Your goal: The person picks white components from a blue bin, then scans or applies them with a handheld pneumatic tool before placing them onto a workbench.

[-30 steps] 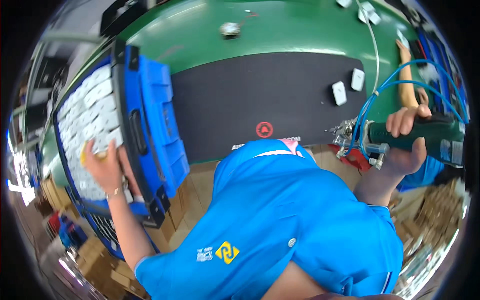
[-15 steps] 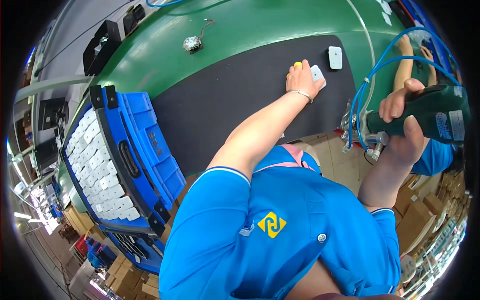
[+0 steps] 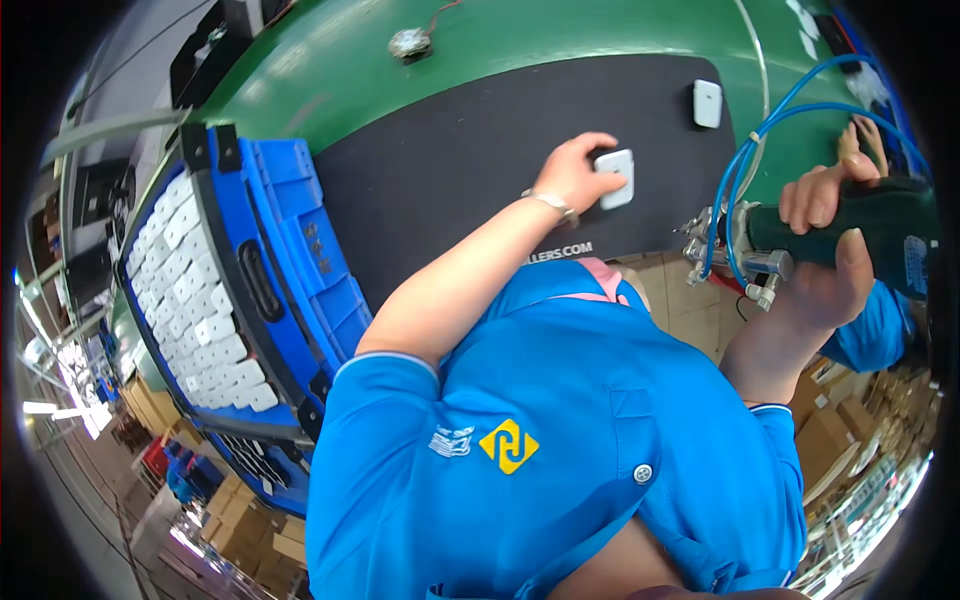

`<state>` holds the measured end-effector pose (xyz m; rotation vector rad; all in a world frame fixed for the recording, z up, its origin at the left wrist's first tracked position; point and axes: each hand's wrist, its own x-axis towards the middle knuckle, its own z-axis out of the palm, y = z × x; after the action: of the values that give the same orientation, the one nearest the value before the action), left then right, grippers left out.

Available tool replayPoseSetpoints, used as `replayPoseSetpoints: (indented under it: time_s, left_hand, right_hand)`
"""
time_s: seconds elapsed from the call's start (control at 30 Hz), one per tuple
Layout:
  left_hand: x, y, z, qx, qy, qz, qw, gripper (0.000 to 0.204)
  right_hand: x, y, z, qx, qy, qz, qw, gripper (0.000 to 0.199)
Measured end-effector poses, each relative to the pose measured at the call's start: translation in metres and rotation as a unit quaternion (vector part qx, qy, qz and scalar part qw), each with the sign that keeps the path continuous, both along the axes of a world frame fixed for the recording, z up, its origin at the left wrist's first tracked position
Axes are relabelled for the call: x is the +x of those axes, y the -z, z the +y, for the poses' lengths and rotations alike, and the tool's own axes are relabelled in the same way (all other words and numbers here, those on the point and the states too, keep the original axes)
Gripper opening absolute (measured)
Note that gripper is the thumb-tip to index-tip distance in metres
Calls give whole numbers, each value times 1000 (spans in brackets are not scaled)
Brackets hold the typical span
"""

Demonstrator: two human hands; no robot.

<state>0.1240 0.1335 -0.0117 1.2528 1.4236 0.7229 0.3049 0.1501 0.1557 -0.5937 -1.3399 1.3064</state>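
My left hand (image 3: 575, 178) is at the middle right of the black mat (image 3: 450, 160). Its thumb lies across the face of a white rounded plastic case (image 3: 619, 190), with the index finger curled round behind the upper edge. The other fingertips are hidden. Farther right on the mat lies a second white case (image 3: 707, 104). At the right, my right hand (image 3: 815, 205) is wrapped round a thick dark green handheld tool (image 3: 885, 225). Metal fittings (image 3: 750, 262) form its front end, which points left, and blue air hoses (image 3: 745, 165) run from them.
On the left, a blue crate (image 3: 300, 235) stands beside a tilted tray filled with white cases (image 3: 195, 300). A small round part with a red wire (image 3: 410, 43) lies on the green table (image 3: 560, 30). Another person's hands (image 3: 862, 140) show at the far right.
My left hand has come left and nearer to me with the white case, which now stands more upright in view. My right hand keeps its hold on the tool. The whole view has shifted somewhat.
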Motion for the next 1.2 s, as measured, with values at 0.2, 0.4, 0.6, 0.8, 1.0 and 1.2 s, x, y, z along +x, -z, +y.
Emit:
replayPoseSetpoints:
  time_s: [0.2, 0.4, 0.6, 0.8, 1.0, 1.2]
  left_hand:
    - [-111, -11, -78, -135, -106, -173, 970, 41]
    - [-141, 21, -111, -107, -237, -74, 963, 42]
    - [-136, -13, -114, -138, -171, -175, 960, 44]
    - [-125, -23, -117, -157, -190, -249, 936, 40]
    - [-116, -26, -112, -152, -192, -258, 935, 39]
    - [-115, -26, -112, -156, -192, -248, 937, 39]
  right_hand:
    - [-61, 6, 5, -28, -104, 48, 993, 47]
    - [-110, 8, 3, -40, -170, 5, 985, 49]
    - [-132, 2, -7, -18, -192, 94, 977, 47]
    - [-139, 0, -11, 7, -200, 122, 972, 48]
    - [-142, -1, -14, 15, -192, 119, 974, 48]
    - [-142, 3, -13, 12, -204, 113, 972, 48]
